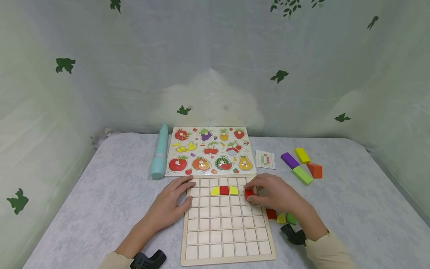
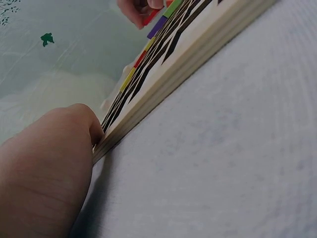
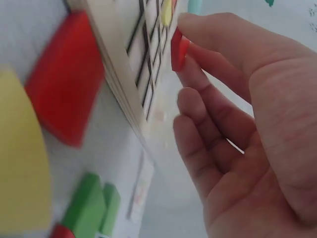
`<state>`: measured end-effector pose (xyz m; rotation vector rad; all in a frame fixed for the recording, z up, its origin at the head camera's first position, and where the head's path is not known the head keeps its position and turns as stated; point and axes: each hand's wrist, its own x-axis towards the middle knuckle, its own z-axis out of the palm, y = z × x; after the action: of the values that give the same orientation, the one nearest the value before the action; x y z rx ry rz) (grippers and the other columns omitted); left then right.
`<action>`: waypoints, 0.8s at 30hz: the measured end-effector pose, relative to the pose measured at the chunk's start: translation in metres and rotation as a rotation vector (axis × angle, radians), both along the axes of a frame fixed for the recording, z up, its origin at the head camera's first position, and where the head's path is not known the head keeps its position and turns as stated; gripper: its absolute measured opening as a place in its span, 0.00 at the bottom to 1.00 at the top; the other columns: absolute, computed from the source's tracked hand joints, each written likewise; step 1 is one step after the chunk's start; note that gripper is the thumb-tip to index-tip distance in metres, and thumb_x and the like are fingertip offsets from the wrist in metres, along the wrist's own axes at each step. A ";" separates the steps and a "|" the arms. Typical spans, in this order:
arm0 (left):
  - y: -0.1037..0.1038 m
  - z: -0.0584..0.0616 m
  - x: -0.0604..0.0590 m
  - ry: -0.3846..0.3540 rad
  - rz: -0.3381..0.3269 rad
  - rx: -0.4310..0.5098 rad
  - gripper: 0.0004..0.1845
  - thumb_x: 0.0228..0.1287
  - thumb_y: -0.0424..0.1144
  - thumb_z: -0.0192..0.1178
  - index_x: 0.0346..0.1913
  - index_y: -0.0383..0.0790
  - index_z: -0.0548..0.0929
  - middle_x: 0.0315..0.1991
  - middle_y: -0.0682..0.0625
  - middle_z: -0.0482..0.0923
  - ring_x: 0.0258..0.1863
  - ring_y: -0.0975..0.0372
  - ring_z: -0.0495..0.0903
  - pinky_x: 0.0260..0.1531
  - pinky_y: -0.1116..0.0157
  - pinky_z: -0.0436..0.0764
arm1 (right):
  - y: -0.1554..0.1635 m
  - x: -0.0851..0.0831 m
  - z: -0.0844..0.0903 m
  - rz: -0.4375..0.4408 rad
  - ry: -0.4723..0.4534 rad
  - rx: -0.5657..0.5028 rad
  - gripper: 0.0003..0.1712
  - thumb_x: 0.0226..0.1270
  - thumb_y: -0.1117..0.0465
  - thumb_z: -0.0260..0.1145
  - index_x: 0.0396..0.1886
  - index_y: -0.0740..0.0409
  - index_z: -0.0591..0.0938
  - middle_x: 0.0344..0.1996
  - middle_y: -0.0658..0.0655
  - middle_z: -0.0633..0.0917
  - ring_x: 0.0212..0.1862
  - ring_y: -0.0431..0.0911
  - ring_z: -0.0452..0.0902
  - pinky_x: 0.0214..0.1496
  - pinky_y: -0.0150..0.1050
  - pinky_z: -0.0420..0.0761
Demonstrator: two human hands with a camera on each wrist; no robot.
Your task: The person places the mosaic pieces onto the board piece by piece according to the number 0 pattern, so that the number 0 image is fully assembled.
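A grey table (image 1: 100,194) is seen, with a wooden grid board (image 1: 226,239) lying flat near its front edge. A fruit puzzle (image 1: 209,151) is set just behind the board. The left hand (image 1: 169,201) is laid flat, fingers straight, on the board's left edge. A small red tile (image 1: 248,193) is pinched by the right hand (image 1: 273,194) over the second row, just right of a yellow-red-yellow run of tiles (image 1: 224,190).
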<state>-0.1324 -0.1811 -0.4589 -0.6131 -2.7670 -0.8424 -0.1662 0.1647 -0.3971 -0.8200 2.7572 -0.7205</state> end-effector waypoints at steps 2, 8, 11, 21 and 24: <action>0.000 0.001 0.000 -0.001 0.001 -0.001 0.23 0.66 0.40 0.67 0.63 0.40 0.82 0.71 0.47 0.74 0.71 0.52 0.71 0.68 0.48 0.75 | -0.004 0.001 -0.002 0.009 0.007 -0.010 0.17 0.63 0.50 0.77 0.50 0.46 0.90 0.40 0.40 0.85 0.41 0.41 0.76 0.40 0.33 0.79; 0.000 0.000 0.000 -0.005 0.005 -0.004 0.23 0.66 0.40 0.67 0.64 0.40 0.82 0.71 0.47 0.74 0.72 0.52 0.71 0.68 0.48 0.75 | -0.016 0.004 -0.007 0.028 0.053 -0.005 0.15 0.64 0.50 0.77 0.49 0.44 0.90 0.44 0.39 0.86 0.44 0.39 0.76 0.45 0.35 0.82; 0.000 -0.001 -0.001 -0.004 0.008 -0.007 0.23 0.66 0.40 0.67 0.64 0.40 0.82 0.71 0.46 0.74 0.72 0.52 0.71 0.68 0.48 0.75 | -0.021 0.005 -0.010 0.038 0.059 -0.019 0.14 0.65 0.50 0.76 0.49 0.43 0.90 0.45 0.39 0.86 0.48 0.38 0.77 0.50 0.38 0.83; 0.000 0.000 0.000 0.002 0.002 -0.002 0.23 0.66 0.39 0.67 0.64 0.39 0.82 0.71 0.46 0.74 0.71 0.52 0.71 0.68 0.48 0.75 | -0.030 0.009 -0.013 0.088 0.125 -0.013 0.13 0.65 0.51 0.76 0.49 0.45 0.91 0.44 0.42 0.86 0.49 0.37 0.77 0.50 0.37 0.83; -0.001 -0.001 -0.001 0.004 0.001 -0.006 0.24 0.66 0.39 0.67 0.64 0.39 0.82 0.71 0.46 0.74 0.71 0.52 0.71 0.68 0.48 0.75 | -0.030 0.009 -0.013 0.102 0.107 0.001 0.14 0.66 0.51 0.75 0.50 0.44 0.91 0.45 0.42 0.86 0.49 0.37 0.77 0.51 0.38 0.83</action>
<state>-0.1330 -0.1818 -0.4595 -0.6141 -2.7664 -0.8324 -0.1573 0.1344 -0.4103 -1.0191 2.7831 -0.6752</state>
